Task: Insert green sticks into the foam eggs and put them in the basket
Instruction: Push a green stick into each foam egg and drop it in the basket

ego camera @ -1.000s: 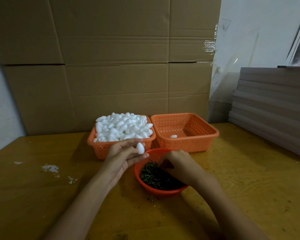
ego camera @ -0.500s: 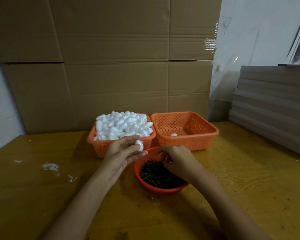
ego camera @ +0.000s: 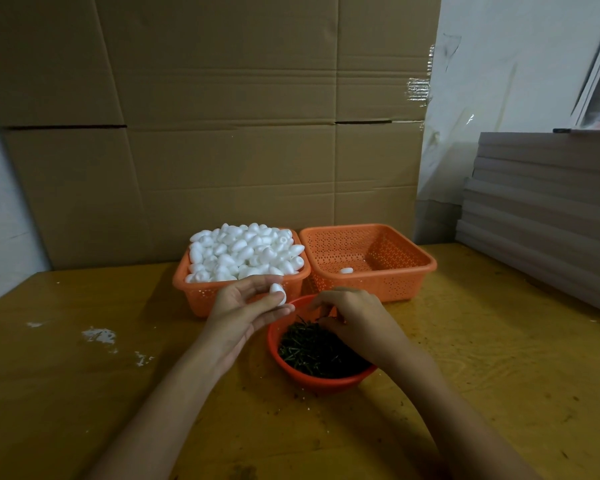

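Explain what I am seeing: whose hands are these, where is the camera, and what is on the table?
No machine: these are a person's two bare hands, filmed by a camera worn on the head, looking down. On the wooden table stand a full basket of white foam eggs, a second basket holding a single egg, and a red bowl of green sticks. The left hand pinches one foam egg. The right hand reaches into the bowl, fingers curled; whether it holds a stick is unclear.
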`<state>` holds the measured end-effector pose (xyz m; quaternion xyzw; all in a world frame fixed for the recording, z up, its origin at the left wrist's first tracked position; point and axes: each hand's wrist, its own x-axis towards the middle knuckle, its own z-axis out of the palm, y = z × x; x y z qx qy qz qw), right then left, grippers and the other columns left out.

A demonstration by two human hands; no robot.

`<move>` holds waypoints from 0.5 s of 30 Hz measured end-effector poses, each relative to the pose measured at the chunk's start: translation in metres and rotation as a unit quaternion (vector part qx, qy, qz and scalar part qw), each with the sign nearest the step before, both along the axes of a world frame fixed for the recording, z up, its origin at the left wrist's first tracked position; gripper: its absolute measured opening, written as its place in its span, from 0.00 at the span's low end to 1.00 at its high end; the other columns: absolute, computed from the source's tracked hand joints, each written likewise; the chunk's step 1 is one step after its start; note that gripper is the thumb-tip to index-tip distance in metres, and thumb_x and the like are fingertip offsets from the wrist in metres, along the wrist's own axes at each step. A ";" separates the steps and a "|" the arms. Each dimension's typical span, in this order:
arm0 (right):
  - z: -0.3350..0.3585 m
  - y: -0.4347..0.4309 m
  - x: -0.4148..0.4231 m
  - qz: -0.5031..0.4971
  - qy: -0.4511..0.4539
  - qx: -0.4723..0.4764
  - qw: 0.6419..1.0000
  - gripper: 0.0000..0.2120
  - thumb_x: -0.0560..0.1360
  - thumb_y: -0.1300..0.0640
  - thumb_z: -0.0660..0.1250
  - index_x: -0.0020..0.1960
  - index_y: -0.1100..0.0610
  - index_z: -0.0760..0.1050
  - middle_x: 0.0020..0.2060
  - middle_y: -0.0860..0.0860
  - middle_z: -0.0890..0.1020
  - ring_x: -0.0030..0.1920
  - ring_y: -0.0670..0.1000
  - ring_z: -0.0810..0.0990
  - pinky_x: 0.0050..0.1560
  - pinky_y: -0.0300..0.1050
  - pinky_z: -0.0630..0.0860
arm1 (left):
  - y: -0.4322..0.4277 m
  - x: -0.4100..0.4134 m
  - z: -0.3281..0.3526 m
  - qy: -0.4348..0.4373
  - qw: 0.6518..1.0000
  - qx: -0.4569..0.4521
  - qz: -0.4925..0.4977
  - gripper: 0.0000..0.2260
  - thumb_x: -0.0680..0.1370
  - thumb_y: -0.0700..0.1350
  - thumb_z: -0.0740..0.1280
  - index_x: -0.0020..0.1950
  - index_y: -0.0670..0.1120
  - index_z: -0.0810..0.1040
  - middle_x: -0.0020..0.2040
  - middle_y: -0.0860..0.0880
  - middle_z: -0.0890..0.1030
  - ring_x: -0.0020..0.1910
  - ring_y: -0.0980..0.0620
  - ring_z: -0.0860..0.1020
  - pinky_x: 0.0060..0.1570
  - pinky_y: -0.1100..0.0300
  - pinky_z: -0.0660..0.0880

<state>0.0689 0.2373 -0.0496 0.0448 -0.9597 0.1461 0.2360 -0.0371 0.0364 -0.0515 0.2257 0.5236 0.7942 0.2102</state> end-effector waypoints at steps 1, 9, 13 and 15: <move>0.000 0.000 0.000 -0.002 0.004 0.000 1.000 0.15 0.76 0.61 0.76 0.60 0.49 0.83 0.52 0.43 0.84 0.50 0.43 0.81 0.44 0.28 0.70 | 0.000 0.000 0.000 0.002 1.000 0.000 -0.003 0.17 0.68 0.38 0.80 0.56 0.44 0.88 0.57 0.40 0.87 0.54 0.36 0.87 0.46 0.59 0.85; 0.002 -0.001 0.002 -0.004 0.021 0.003 1.000 0.15 0.76 0.61 0.75 0.61 0.49 0.83 0.52 0.44 0.84 0.51 0.45 0.82 0.50 0.41 0.78 | 0.001 -0.002 -0.002 0.000 1.000 0.006 -0.010 0.17 0.67 0.37 0.81 0.55 0.43 0.88 0.59 0.40 0.87 0.54 0.35 0.87 0.47 0.58 0.85; 0.003 -0.001 0.002 -0.003 0.023 -0.002 1.000 0.14 0.77 0.60 0.75 0.61 0.49 0.83 0.51 0.45 0.84 0.50 0.45 0.82 0.50 0.44 0.80 | 0.001 -0.002 -0.002 0.005 1.000 0.007 -0.015 0.17 0.68 0.35 0.80 0.56 0.39 0.87 0.59 0.39 0.86 0.56 0.34 0.87 0.48 0.57 0.85; 0.003 -0.001 0.002 -0.006 0.024 -0.002 1.000 0.14 0.77 0.61 0.74 0.60 0.49 0.82 0.51 0.45 0.84 0.50 0.45 0.82 0.49 0.45 0.80 | 0.001 -0.002 -0.003 0.011 1.000 0.006 -0.017 0.16 0.68 0.35 0.80 0.56 0.39 0.87 0.60 0.40 0.86 0.56 0.34 0.86 0.49 0.57 0.85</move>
